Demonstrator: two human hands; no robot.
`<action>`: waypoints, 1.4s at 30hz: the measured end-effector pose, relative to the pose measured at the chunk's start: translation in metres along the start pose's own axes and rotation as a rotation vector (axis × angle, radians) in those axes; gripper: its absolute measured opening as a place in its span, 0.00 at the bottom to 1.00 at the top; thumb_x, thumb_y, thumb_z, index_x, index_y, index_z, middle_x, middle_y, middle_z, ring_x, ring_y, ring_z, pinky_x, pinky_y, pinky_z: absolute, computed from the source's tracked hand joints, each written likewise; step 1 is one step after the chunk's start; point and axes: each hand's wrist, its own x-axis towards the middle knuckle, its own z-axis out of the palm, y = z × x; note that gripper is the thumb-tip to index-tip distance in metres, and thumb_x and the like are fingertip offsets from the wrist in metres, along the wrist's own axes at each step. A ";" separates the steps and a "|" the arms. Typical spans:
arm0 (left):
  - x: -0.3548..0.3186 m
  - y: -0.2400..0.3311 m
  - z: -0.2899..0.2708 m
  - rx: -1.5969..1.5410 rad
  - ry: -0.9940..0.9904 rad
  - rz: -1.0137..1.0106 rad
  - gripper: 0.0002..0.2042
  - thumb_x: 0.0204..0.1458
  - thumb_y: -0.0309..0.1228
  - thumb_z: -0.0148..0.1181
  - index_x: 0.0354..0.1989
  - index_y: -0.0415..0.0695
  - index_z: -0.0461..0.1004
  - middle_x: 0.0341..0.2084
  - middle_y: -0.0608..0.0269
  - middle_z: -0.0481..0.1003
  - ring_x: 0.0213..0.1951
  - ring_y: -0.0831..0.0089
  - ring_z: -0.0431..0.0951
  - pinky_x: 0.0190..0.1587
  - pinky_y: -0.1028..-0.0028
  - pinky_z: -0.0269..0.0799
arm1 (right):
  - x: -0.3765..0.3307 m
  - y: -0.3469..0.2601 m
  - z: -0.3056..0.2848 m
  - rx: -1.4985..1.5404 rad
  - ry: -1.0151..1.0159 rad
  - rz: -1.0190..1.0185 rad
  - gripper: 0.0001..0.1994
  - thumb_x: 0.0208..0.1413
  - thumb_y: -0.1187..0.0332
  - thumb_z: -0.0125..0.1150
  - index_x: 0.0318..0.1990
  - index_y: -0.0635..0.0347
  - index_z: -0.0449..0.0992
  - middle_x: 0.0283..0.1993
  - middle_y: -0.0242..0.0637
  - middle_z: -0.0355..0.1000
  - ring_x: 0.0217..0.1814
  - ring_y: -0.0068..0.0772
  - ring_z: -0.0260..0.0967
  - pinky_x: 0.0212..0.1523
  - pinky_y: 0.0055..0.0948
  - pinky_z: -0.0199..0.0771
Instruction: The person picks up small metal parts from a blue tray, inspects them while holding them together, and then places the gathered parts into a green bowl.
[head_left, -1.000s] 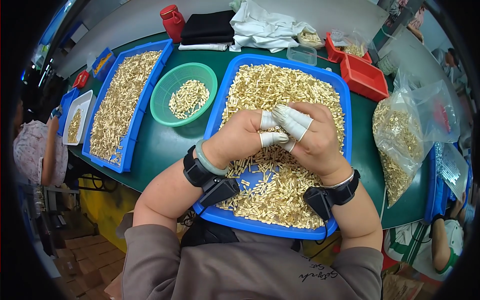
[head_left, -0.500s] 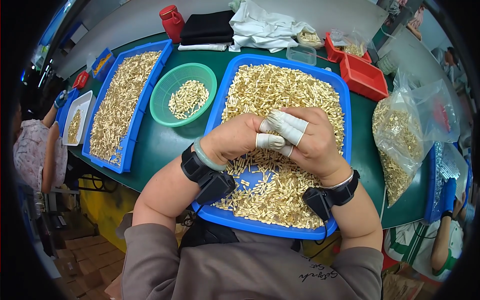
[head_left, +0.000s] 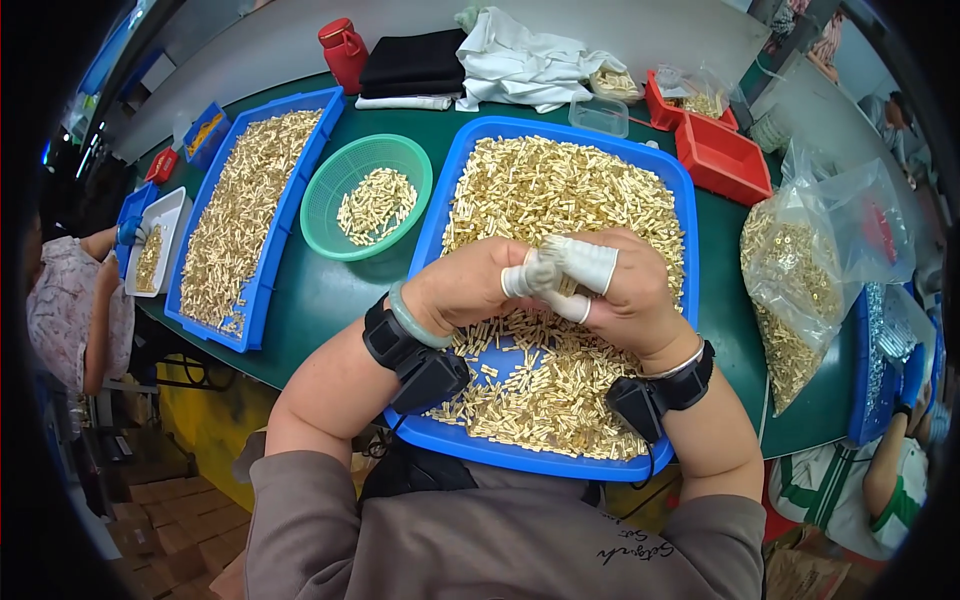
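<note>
My left hand [head_left: 472, 284] and my right hand [head_left: 637, 298] meet fingertip to fingertip above a blue tray [head_left: 500, 452]. White finger covers wrap several fingertips. Both hands are closed in a pinch, and the covered fingers hide whatever is between them. Small brass-coloured metal pieces [head_left: 565, 185] fill the tray, heaped at its far side and spread thinner near me, with a patch of blue bottom showing left of the middle. To the left, a green basket [head_left: 315, 215] holds a small pile of similar pieces.
Another blue tray [head_left: 254, 300] of brass pieces lies further left. A plastic bag [head_left: 790, 290] of metal parts stands right, beyond a red bin [head_left: 722, 158]. Black cloth [head_left: 412, 62], white cloth [head_left: 530, 60] and a red flask [head_left: 343, 55] line the back. People work at both sides.
The fingertips have shifted against each other, the left ones now pinching higher and nearer the right fingers. The view has tilted slightly. At far left, the other person's hand has moved lower, towards the white tray.
</note>
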 end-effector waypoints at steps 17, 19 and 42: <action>0.009 0.010 0.018 1.308 0.137 0.786 0.21 0.37 0.19 0.57 0.44 0.46 0.70 0.45 0.55 0.67 0.45 0.55 0.68 0.46 0.68 0.65 | -0.009 0.007 -0.004 0.968 -0.303 0.875 0.09 0.42 0.74 0.63 0.34 0.62 0.77 0.31 0.29 0.74 0.33 0.15 0.67 0.35 0.18 0.68; 0.009 0.009 0.019 1.304 0.108 0.789 0.21 0.37 0.19 0.57 0.45 0.46 0.70 0.44 0.56 0.68 0.45 0.55 0.68 0.46 0.67 0.66 | -0.011 0.008 -0.002 0.929 -0.288 0.826 0.07 0.44 0.72 0.62 0.33 0.62 0.77 0.30 0.30 0.73 0.31 0.16 0.67 0.34 0.18 0.68; 0.005 0.002 0.015 0.853 0.279 0.305 0.09 0.45 0.26 0.57 0.36 0.43 0.74 0.26 0.58 0.75 0.27 0.70 0.74 0.31 0.77 0.68 | -0.008 0.015 0.002 0.748 0.198 0.841 0.14 0.55 0.63 0.48 0.40 0.65 0.72 0.29 0.37 0.73 0.26 0.23 0.69 0.29 0.20 0.70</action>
